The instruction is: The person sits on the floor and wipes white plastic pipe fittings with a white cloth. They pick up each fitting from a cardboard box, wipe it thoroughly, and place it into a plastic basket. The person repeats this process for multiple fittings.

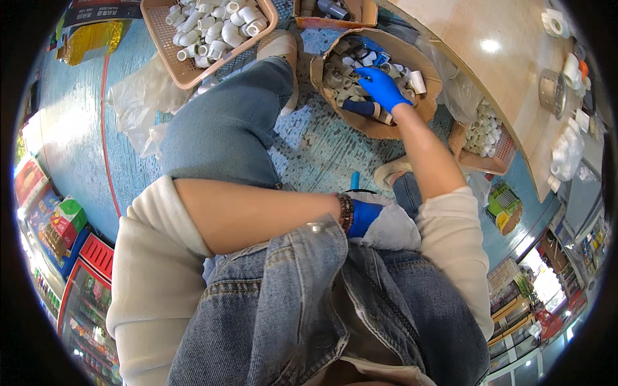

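Head view: nearest, on the lap below the round brown cardboard carton [368,127], the blue-gloved left hand [365,217] meets crumpled white material [396,226]; its grip is hidden. Over pale plastic pipe fittings [336,78] inside the carton, the blue-gloved right hand [384,89] extends its fingers; whether gripping, I cannot tell. Left of the carton, a pinkish plastic basket [158,32] holds white elbow fittings [233,33].

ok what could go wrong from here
The gloved right hand is in among jumbled fittings, so a hard edge might snag or tear the glove. A white fitting near the rim of the cardboard box could get knocked out. The clear plastic on the floor beside the left leg might slip underfoot.
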`<state>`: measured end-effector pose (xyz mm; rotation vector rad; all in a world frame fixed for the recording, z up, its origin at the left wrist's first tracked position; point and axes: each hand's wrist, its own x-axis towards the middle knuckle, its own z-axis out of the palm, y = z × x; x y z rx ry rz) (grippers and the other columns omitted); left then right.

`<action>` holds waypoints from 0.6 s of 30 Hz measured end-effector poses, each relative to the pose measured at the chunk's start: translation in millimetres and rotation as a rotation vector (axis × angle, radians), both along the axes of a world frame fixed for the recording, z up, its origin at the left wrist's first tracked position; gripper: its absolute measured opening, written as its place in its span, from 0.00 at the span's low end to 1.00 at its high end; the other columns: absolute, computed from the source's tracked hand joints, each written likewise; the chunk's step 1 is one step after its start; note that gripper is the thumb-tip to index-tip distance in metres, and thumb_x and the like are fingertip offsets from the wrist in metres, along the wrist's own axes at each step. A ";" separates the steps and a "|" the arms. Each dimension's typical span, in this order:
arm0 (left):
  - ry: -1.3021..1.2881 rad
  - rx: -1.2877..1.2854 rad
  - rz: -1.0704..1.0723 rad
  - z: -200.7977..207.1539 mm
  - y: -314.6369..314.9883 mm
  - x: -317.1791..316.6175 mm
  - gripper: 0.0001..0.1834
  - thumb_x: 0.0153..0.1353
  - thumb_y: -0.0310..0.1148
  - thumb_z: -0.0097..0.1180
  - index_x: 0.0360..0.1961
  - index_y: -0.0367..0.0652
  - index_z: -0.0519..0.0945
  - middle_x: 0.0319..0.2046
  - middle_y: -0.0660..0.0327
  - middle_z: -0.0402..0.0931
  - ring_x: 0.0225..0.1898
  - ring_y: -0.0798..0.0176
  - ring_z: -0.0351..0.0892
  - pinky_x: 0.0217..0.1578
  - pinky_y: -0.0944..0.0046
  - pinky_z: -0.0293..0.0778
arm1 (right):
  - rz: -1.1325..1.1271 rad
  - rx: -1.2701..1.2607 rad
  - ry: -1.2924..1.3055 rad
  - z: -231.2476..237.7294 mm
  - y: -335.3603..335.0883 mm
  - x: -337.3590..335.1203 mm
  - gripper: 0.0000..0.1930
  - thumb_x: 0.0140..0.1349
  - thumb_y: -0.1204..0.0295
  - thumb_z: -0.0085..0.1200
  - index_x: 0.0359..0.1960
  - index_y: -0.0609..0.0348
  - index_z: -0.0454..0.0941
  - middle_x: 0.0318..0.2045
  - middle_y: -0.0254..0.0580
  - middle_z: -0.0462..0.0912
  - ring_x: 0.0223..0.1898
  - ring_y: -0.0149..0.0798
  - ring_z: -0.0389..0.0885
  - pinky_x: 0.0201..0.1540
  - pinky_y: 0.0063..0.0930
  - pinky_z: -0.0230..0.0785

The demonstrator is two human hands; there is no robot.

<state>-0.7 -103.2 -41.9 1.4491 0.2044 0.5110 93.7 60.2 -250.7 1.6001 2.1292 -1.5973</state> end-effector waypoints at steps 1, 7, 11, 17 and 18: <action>0.018 -0.034 0.000 -7.2 -2.0 -1.5 0.13 0.43 0.26 0.56 0.34 0.40 0.75 0.31 0.57 0.75 0.37 0.57 0.76 0.36 0.66 0.72 | 0.107 0.001 -0.047 -15.5 2.1 -4.7 0.19 0.57 0.68 0.50 0.52 0.54 0.71 0.48 0.47 0.74 0.47 0.43 0.75 0.48 0.32 0.67; 0.077 -0.160 0.031 -35.2 -17.7 -8.9 0.12 0.43 0.26 0.57 0.33 0.40 0.75 0.30 0.57 0.75 0.36 0.57 0.76 0.35 0.66 0.72 | 0.263 0.254 -0.098 -60.8 -1.2 -42.3 0.20 0.53 0.70 0.51 0.50 0.47 0.73 0.49 0.50 0.72 0.44 0.54 0.73 0.45 0.42 0.68; 0.087 -0.196 0.043 -37.6 -22.0 -10.0 0.12 0.42 0.26 0.57 0.32 0.40 0.75 0.30 0.57 0.75 0.36 0.57 0.76 0.34 0.66 0.72 | 0.235 0.245 -0.118 -64.6 -4.2 -42.7 0.15 0.53 0.69 0.52 0.44 0.51 0.75 0.43 0.52 0.74 0.42 0.56 0.73 0.42 0.45 0.69; 0.087 -0.210 0.050 -38.8 -27.7 -5.6 0.12 0.42 0.26 0.58 0.31 0.40 0.76 0.29 0.57 0.75 0.35 0.58 0.76 0.34 0.66 0.72 | 0.061 0.210 -0.072 -62.4 -25.0 -24.3 0.12 0.53 0.71 0.53 0.39 0.58 0.75 0.38 0.54 0.76 0.39 0.53 0.75 0.40 0.38 0.69; 0.086 -0.213 0.053 -39.0 -28.8 -4.3 0.12 0.41 0.26 0.58 0.31 0.40 0.76 0.29 0.57 0.76 0.35 0.58 0.76 0.33 0.66 0.72 | 0.018 0.194 -0.087 -61.1 -28.2 -22.6 0.12 0.53 0.71 0.53 0.39 0.59 0.75 0.38 0.53 0.77 0.39 0.52 0.76 0.40 0.38 0.69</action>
